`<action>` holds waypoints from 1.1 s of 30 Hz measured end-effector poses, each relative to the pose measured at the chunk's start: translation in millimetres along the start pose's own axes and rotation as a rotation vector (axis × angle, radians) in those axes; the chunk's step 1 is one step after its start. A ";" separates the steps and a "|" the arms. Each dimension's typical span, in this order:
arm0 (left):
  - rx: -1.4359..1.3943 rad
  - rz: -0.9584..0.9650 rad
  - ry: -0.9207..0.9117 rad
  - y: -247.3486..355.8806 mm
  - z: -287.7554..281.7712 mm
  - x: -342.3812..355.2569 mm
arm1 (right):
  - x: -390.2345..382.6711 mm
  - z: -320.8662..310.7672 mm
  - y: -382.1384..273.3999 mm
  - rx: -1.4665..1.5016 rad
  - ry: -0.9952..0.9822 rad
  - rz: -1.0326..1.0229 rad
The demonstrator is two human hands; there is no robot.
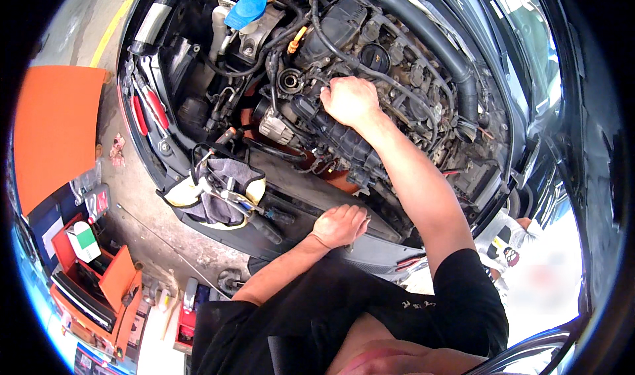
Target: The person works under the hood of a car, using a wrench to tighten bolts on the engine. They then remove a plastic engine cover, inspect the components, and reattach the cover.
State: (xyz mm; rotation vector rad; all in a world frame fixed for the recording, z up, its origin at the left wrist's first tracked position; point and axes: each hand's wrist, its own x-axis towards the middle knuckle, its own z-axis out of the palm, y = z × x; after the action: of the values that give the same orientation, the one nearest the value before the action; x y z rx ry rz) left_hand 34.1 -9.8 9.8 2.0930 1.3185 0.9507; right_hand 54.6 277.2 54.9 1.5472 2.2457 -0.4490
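Fingers of the right hand (348,100) curl down out of sight into the engine (370,77) at twelve o'clock; whether they grip anything cannot be told. Left hand (339,225) rests flat, fingers loosely spread, on the front panel (311,196) at six o'clock. Bracing there likely steadies the reach. Rags (221,193) lie at nine.

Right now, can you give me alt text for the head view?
A person leans over an open car engine bay, right hand pressed on the black intake part, left hand flat on the front panel. A rag with tools lies left; an orange toolbox stands on the floor.
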 end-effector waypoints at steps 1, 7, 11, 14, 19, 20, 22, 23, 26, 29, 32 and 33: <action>-0.008 0.001 -0.007 -0.2 0.0 0.1 | 1.2 4.0 1.9 0.002 0.005 0.000; -0.008 -0.001 0.019 0.1 1.5 0.6 | 2.6 5.5 6.9 0.014 0.009 -0.010; 0.001 -0.008 0.030 0.7 1.6 1.1 | -2.6 -8.8 3.0 -0.032 0.014 -0.033; -0.001 -0.007 0.019 1.1 1.4 0.8 | -1.6 -2.8 2.8 -0.026 0.079 0.003; 0.006 -0.007 0.030 0.4 0.0 -2.3 | -3.3 -2.3 -5.5 -0.017 0.062 0.009; 0.004 -0.010 0.024 0.5 0.1 -2.6 | -3.1 -2.9 -5.7 -0.012 0.056 0.009; 0.000 -0.013 0.007 0.0 -1.4 -4.5 | -2.6 -0.2 -6.8 -0.011 0.057 0.010; 0.000 -0.015 0.007 -1.4 -0.3 -2.2 | -0.3 -1.8 -3.6 -0.016 0.069 0.019; -0.002 -0.029 -0.013 -0.7 1.5 -5.8 | 1.0 1.4 -8.8 -0.041 0.001 0.053; 0.025 -0.008 -0.031 2.9 2.0 0.4 | -0.3 -2.4 1.2 -0.037 -0.042 0.035; -0.033 -0.021 -0.075 5.4 6.8 3.5 | -19.3 -28.5 19.0 -0.092 0.024 -0.127; -0.030 -0.028 -0.097 3.6 5.6 3.4 | -21.9 -64.8 15.1 -0.053 0.011 -0.096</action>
State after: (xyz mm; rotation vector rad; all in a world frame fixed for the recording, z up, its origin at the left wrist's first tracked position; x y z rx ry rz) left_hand 41.4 -8.4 9.8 2.0655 1.2732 0.8414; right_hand 67.8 294.4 121.6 1.4241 2.3286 -0.4050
